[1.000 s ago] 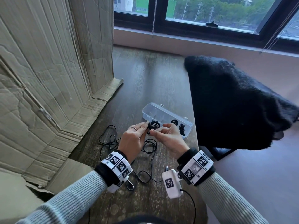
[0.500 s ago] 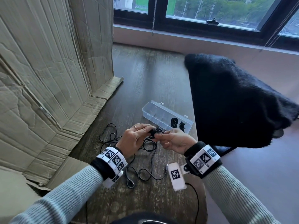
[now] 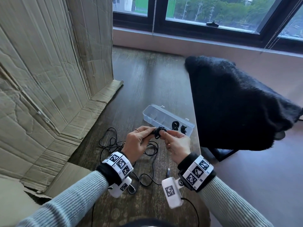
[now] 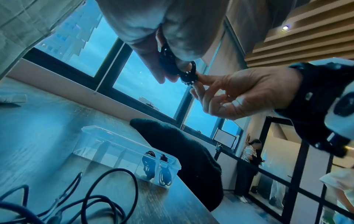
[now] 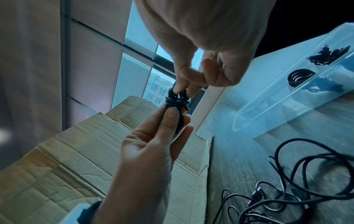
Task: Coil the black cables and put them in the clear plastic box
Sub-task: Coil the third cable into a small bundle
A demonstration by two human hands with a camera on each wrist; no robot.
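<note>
A small black cable coil hangs above the wooden table, pinched from both sides. My left hand grips its left part with thumb and fingers, and my right hand pinches its right end. The right wrist view shows the coil wound tight at its middle, between my right hand above and my left hand below. Just beyond the hands lies the clear plastic box, lid off, with two coiled cables in its right end. Loose black cables lie tangled under my hands.
Creased cardboard walls off the left side. A black fuzzy cloth hangs over a chair just past the table's right edge. A cable plug lies between my wrists. A person stands far off by a railing.
The coil's open loop has been drawn into a tight bundle. Both hands kept hold of it and came slightly toward me, away from the box.
</note>
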